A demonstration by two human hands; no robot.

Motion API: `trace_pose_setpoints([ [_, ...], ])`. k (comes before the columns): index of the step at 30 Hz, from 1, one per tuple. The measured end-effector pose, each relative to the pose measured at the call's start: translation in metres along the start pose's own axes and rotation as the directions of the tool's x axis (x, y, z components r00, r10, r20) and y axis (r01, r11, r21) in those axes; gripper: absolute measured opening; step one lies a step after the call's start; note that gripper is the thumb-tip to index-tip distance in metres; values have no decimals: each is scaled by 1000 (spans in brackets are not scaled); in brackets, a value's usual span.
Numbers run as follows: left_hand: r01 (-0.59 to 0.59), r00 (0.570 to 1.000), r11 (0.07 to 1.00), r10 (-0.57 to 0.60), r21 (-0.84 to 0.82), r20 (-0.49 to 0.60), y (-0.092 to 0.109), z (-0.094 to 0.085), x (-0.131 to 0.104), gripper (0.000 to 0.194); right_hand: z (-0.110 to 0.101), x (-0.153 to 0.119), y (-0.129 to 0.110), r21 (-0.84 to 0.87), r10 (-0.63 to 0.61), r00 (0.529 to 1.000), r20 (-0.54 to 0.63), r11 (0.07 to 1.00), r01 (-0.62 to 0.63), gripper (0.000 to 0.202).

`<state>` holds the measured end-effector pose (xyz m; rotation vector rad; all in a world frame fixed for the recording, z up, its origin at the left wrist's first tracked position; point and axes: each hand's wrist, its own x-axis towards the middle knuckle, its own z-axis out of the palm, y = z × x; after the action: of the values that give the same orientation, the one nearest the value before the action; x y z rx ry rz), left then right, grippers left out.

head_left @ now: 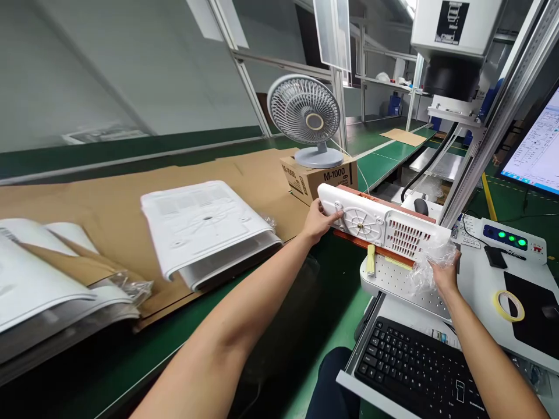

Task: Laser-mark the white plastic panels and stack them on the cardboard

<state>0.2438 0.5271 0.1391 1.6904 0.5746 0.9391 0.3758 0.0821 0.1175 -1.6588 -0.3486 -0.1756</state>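
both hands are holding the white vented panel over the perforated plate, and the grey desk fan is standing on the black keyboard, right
Not quite. The head view shows the left hand and right hand holding the white vented panel over the perforated plate, but the grey desk fan stands on a cardboard box, not on the black keyboard, which lies nearer the person.

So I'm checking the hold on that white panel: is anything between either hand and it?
Left hand grips the panel bare at its left end. Under the right hand, crumpled clear plastic wrap lies between palm and panel.
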Motion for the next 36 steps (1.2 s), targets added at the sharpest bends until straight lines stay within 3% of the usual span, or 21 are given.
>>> trace_pose_setpoints([
  [2,8,1000,1000,-8,14,-9,-4,1,2,98,9,4,6,3,-2,1000,29,1000,2,90],
  [6,22,1000,999,-21,42,-21,-12,-1,5,90,18,10,19,-62,17,996,82,998,-11,67],
  [13,28,1000,996,-28,79,-9,-18,-4,9,89,19,13,29,-205,-1,1000,-25,979,-5,57],
  [20,26,1000,996,-26,87,2,-17,-5,8,86,18,12,24,-236,-27,999,-26,971,20,47],
  [36,29,998,998,-25,54,-57,-6,-2,5,83,17,13,18,-260,-84,996,-1,962,81,61],
])
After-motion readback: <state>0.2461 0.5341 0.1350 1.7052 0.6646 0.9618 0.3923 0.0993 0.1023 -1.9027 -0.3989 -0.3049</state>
